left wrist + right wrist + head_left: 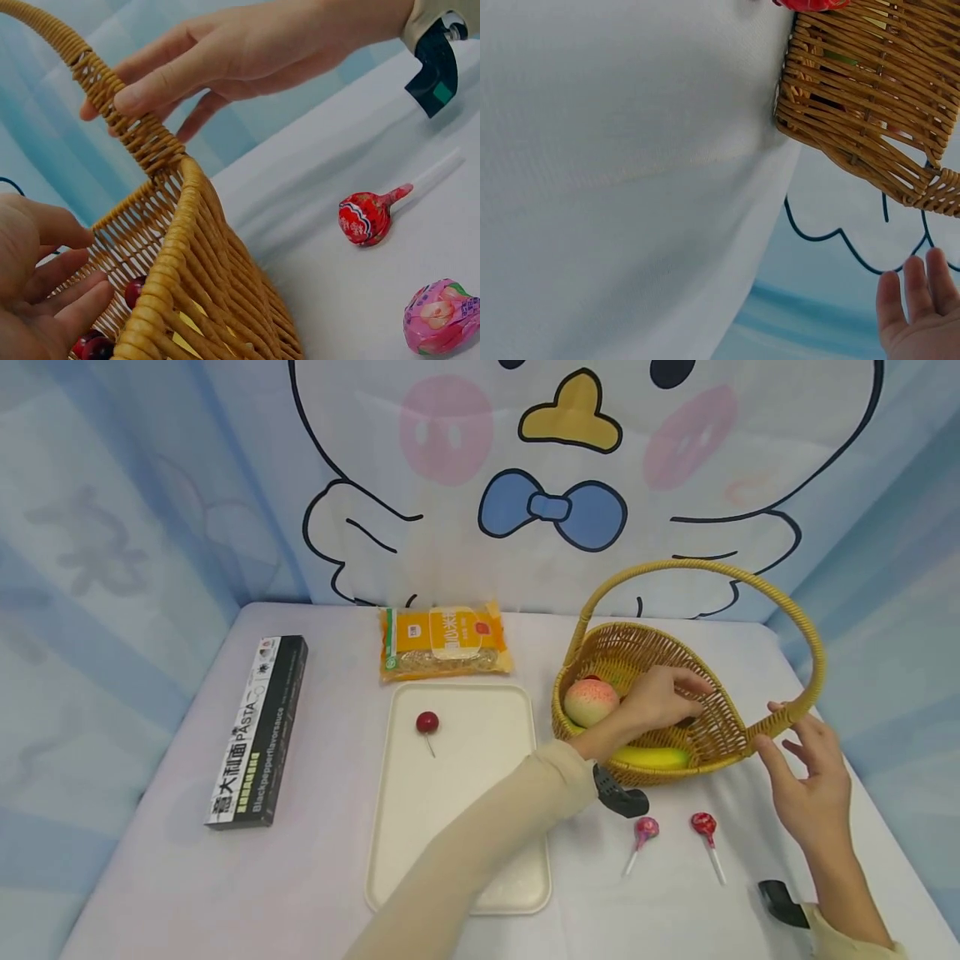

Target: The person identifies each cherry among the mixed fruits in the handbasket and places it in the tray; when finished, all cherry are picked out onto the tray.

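A wicker basket [637, 637] with a tall arched handle [813, 639] stands at the right of the table. My left hand [663, 697] reaches over its near rim into it, fingers loosely bent with nothing between them. Dark red cherries [136, 291] lie just beyond those fingertips in the left wrist view. A peach [591, 702] and a banana [652, 758] also lie in the basket. At the handle's right foot, my right hand [813, 781] holds the wickerwork between thumb and forefinger; its other fingers [919, 289] are spread out.
A pink lollipop [647, 829] and a red lollipop [703, 823] lie before the basket. Left of it is a cream tray [457, 793] with one cherry [427, 722]. A yellow grain packet [446, 642] lies behind the tray, and a black-and-white pasta box [258, 735] at the left.
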